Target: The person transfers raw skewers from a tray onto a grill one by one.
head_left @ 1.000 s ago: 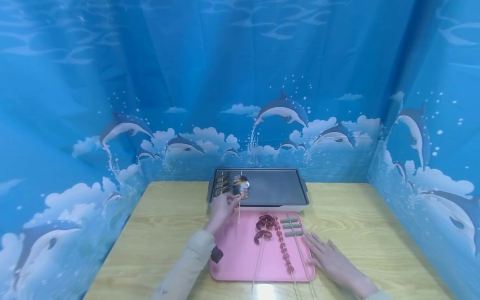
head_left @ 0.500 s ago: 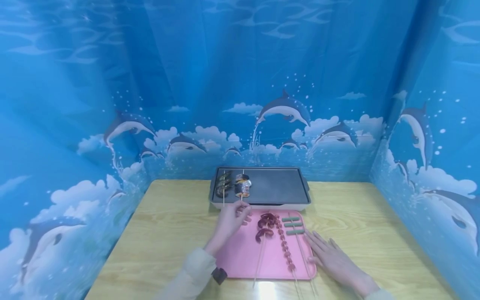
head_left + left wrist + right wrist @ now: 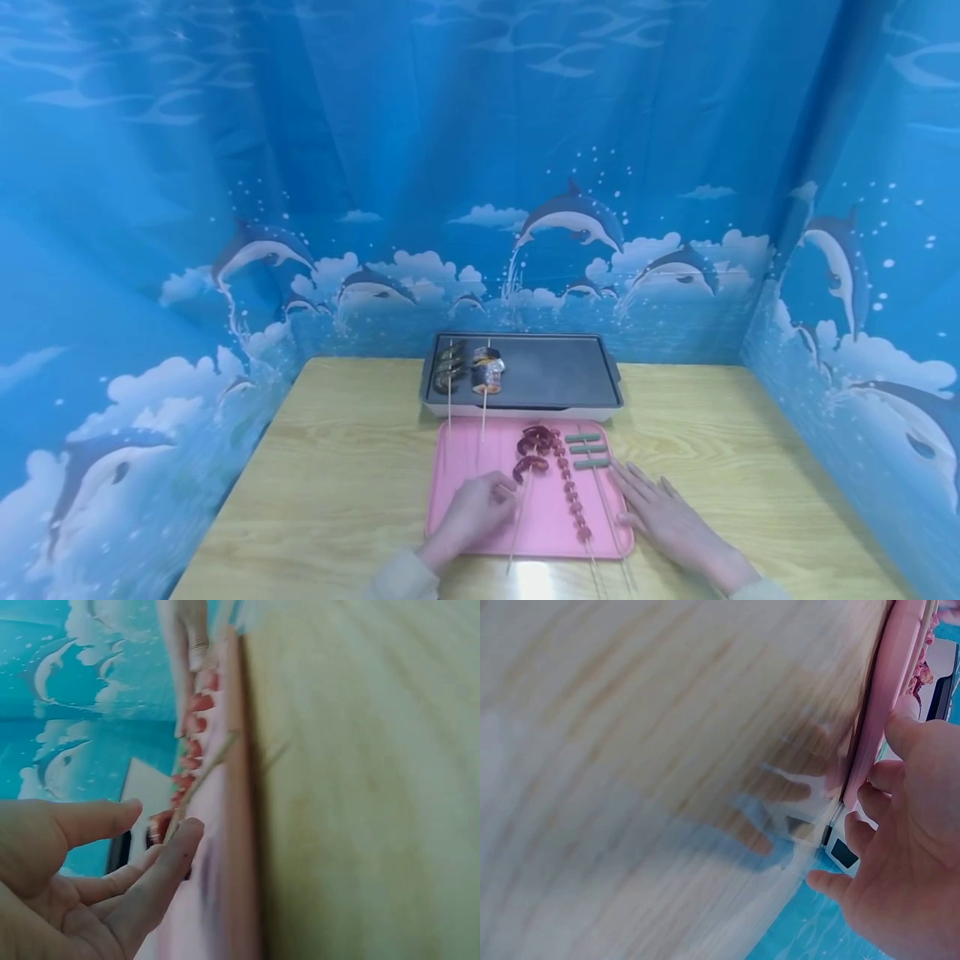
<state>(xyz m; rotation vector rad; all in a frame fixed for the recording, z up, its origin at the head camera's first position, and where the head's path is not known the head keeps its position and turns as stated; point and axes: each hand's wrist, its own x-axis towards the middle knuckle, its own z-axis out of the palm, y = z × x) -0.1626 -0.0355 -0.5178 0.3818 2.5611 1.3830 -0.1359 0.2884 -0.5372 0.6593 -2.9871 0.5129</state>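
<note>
While your right hand [image 3: 669, 521] rests straight-fingered against the pink tray [image 3: 546, 518] at its right edge, here's your left hand [image 3: 480, 507], thumb and fingers parted, just beside the dark red skewer [image 3: 532, 464], whose pieces lie toward the far edge, stick jutting over the near one.

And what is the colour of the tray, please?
The tray is pink; the head view shows it best.
</note>
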